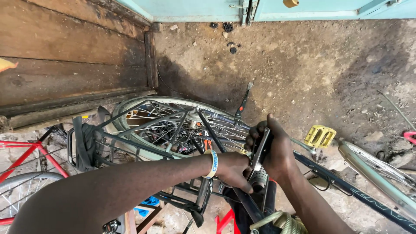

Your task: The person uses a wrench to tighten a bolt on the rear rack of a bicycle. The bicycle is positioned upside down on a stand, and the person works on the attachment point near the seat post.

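An upturned dark bicycle frame (346, 190) lies under me, its bare rear wheel (173, 125) with silver spokes in the middle of the view. My right hand (274, 149) grips a flat dark metal part (261, 149) near a black ribbed cylinder (259, 178). My left hand (234, 169), with a blue-and-white wristband (212, 164), presses against the same part from the left, fingers closed around it. A yellow pedal (320, 136) sticks out to the right of my hands.
A black rear rack (93, 143) sits left of the wheel. A red bicycle frame (26, 156) stands at far left by a wooden bench (69, 56). A coiled rope (281, 221) lies at the bottom. Dirt floor and teal doors (260, 8) beyond.
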